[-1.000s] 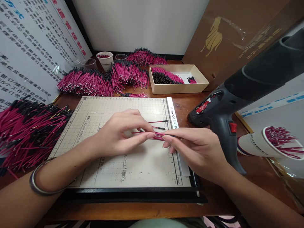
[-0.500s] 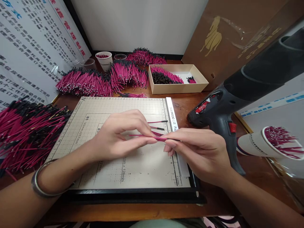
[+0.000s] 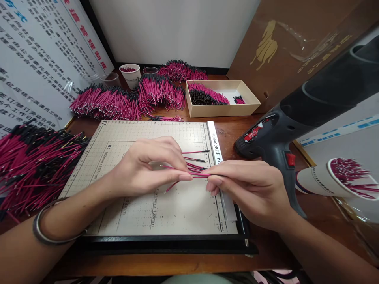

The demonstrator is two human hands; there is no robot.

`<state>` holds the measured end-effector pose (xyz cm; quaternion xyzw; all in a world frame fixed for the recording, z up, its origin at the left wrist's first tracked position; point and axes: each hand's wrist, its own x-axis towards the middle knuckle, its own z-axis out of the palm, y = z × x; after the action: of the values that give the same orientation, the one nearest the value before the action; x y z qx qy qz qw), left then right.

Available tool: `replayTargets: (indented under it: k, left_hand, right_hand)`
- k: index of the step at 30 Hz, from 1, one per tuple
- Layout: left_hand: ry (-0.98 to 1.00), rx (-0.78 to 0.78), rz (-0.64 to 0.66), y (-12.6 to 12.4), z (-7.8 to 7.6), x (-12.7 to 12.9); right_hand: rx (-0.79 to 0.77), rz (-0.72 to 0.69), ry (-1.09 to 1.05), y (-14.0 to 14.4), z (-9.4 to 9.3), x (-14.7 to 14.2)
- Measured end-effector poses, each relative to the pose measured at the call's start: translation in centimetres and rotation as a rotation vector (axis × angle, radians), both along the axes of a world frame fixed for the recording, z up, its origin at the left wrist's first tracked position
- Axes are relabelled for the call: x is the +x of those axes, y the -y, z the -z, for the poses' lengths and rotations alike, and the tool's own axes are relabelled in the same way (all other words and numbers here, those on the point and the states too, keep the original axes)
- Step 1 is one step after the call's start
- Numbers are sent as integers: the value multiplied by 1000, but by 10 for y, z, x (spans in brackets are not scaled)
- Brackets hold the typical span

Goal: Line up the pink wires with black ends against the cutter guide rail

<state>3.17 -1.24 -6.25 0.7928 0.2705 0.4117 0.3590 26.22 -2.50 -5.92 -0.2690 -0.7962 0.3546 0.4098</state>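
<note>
At the middle of the frame, I see a few thin pink wires (image 3: 199,175) stretched across the short gap between two bare hands. The left hand (image 3: 155,167), a little left of centre, pinches them between the thumb and the index finger. The right hand (image 3: 251,191), right of centre, grasps their other end with the thumb and fingers, which partly cover it. How many wires are held, I cannot tell. One pink tail comes out below the left thumb, towards the lower left, and another end shows in the opening between that thumb and the index finger.

Both hands are above a cream cutting board (image 3: 183,215) with printed grid lines. Just behind the fingertips, some loose wires (image 3: 195,152) with black ends lie on this board, their black ends pointing to the white strip (image 3: 215,146) at its right side.

At the left edge of the frame there is a big heap of wires (image 3: 41,169). In the upper middle I notice more bundles (image 3: 106,104), and beside them a shallow box (image 3: 225,111) with wires inside. A dark heat gun (image 3: 275,138) stands to the right, near the right hand, and a tilted paper cup (image 3: 315,179) full of pink pieces is at the right edge.
</note>
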Motion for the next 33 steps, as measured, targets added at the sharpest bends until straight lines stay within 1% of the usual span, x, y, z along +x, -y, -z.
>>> replayTargets:
  k: [12, 17, 19, 22, 24, 25, 27, 28, 29, 31, 33]
  left_hand:
    - [6, 8, 42, -3, 2, -2]
    - [-16, 4, 77, -2, 2, -3]
    - [-37, 32, 48, -3, -2, -4]
    - [-154, 121, -88, 0, -14, -6]
    - [-309, 225, -164, 9, -21, -6]
    - [-399, 286, -178, 17, -22, -4]
    - [-563, 388, -172, 38, -18, 4]
    - [-644, 416, -140, 50, -14, 10]
    - [-705, 420, -122, 62, -9, 17]
    - [-757, 403, -129, 80, 0, 29]
    - [-768, 407, -106, 89, 1, 32]
  right_hand:
    - [-170, 1, -48, -2, -7, 3]
    - [-214, -32, -36, -1, -8, 2]
    - [-228, -3, -73, -1, -8, 2]
    - [-226, 158, -220, 1, -8, 4]
    - [-204, 252, -348, 2, -9, 5]
    - [-191, 273, -401, 2, -9, 6]
    - [-172, 287, -452, 3, -10, 7]
    - [-164, 292, -453, 4, -11, 7]
    - [-154, 295, -447, 4, -12, 7]
    - [-135, 307, -433, 4, -13, 7]
    - [-119, 310, -433, 5, -13, 7]
